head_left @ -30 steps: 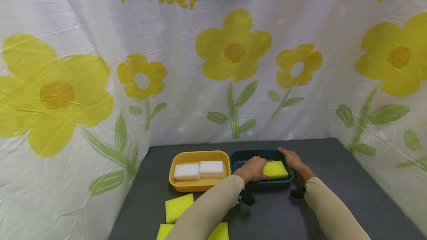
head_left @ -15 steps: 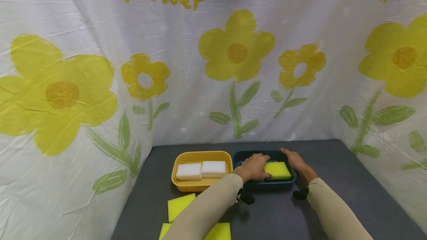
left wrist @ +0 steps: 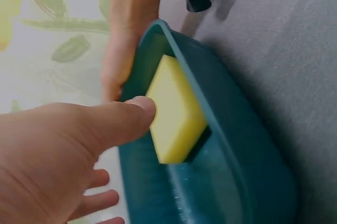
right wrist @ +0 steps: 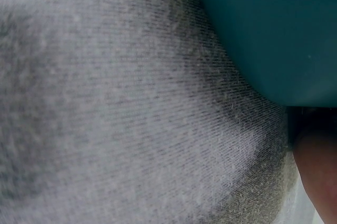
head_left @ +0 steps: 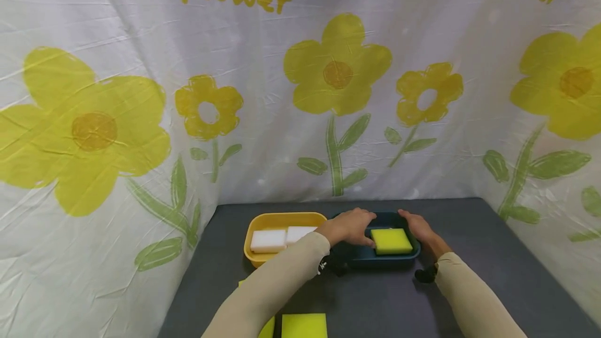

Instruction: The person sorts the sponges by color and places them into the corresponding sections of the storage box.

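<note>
A yellow sponge (head_left: pixel 392 241) lies in the right part of the dark blue plastic bin (head_left: pixel 382 262). My left hand (head_left: pixel 351 227) hovers over the bin's left part with fingers spread and nothing held. In the left wrist view its thumb overlaps the edge of the sponge (left wrist: pixel 176 111), and the fingers show below. My right hand (head_left: pixel 422 231) rests along the outside of the bin's right end, fingers reaching towards the back corner. Part of this hand (right wrist: pixel 318 174) shows beside the bin's wall (right wrist: pixel 274 34) in the right wrist view.
Left of the dark blue bin stands a yellow bin (head_left: pixel 260 219) with two white sponges (head_left: pixel 268 241), one partly behind my left forearm. More yellow sponges (head_left: pixel 304 326) lie on the dark grey table (head_left: pixel 366 306) near the front, partly covered by the left sleeve. A flower-printed curtain (head_left: pixel 263 171) surrounds the table.
My left hand has let go of the yellow sponge and drawn off to the left, its fingers opening. The sponge stays in the dark blue bin. My right hand keeps its place at the bin's end.
</note>
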Motion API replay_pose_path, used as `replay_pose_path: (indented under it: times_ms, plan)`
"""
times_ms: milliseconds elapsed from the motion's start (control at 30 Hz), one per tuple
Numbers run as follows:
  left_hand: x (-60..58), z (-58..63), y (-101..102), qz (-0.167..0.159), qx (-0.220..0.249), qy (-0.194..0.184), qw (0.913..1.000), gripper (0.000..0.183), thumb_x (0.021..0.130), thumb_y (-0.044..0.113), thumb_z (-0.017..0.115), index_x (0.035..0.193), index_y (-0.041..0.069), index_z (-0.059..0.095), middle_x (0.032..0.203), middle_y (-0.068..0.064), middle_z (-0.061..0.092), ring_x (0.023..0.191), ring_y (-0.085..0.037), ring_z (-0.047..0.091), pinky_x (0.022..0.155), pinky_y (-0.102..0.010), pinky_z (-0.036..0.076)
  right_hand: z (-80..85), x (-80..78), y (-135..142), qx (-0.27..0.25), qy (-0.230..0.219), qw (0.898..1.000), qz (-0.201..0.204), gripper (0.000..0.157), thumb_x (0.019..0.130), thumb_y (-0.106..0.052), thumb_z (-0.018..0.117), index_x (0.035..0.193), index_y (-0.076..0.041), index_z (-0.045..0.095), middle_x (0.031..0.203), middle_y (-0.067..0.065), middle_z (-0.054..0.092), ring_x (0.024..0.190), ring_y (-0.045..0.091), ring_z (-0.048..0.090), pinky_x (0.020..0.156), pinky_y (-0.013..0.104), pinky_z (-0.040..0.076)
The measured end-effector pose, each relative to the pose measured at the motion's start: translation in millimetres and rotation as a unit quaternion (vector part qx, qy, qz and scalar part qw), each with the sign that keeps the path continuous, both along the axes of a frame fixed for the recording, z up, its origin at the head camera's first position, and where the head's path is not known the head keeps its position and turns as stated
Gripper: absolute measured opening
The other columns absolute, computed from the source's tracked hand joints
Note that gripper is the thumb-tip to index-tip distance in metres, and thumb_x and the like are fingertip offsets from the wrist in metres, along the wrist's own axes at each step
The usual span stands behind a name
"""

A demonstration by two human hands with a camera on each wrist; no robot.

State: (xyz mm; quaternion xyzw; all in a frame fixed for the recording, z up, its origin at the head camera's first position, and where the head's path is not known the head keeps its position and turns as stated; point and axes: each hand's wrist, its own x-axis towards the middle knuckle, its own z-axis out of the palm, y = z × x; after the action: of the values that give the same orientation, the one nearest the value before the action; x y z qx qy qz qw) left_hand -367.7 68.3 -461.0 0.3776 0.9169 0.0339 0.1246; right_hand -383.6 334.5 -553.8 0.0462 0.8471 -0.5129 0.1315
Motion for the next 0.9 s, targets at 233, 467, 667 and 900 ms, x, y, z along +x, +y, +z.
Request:
replay_pose_path:
  times_ms: [233,467,667,900]
  plan:
    - [16.8,20.9,-20,-0.018,-0.044,-0.016,0.9987,0.085,0.097,0.048,0.084,0.166,0.014,0.048,0.165,-0.002,0.056,0.153,-0.022,0.05,0.121,-0.037,0.049,1.6,2.7,3,0.005,-0.004,1.0,-0.003,0.083,0.119,-0.055,0.032,0.172,0.007,0.013,0.179,0.034,0.002,0.166,0.055,0.002,0.133,0.07,0.01]
    - [35.6,35.7,-42,-0.041,-0.09,-0.011,0.995,0.079,0.096,0.052,0.084,0.159,0.013,0.056,0.156,-0.002,0.062,0.144,-0.02,0.056,0.113,-0.033,0.054,3.0,4.9,4,0.013,-0.01,1.0,-0.012,0.084,0.119,-0.055,0.031,0.171,0.008,0.015,0.179,0.035,0.003,0.166,0.056,0.004,0.133,0.07,0.011]
    - [56.4,45.3,-64,-0.064,-0.111,-0.006,0.9918,0.079,0.093,0.049,0.089,0.157,0.015,0.059,0.153,-0.001,0.065,0.135,-0.018,0.061,0.109,-0.03,0.056,0.4,5.0,4,0.025,-0.005,1.0,-0.002,0.087,0.118,-0.059,0.029,0.171,0.01,0.017,0.178,0.037,0.004,0.165,0.057,0.005,0.133,0.071,0.013]
    - [82.9,50.5,-84,-0.122,-0.125,0.001,0.9847,0.072,0.086,0.042,0.096,0.148,0.015,0.068,0.137,0.003,0.074,0.112,-0.008,0.07,0.094,-0.021,0.058,-2.4,5.1,6,0.035,-0.01,0.999,-0.006,0.092,0.116,-0.063,0.031,0.17,0.011,0.018,0.177,0.038,0.005,0.164,0.058,0.007,0.132,0.071,0.014]
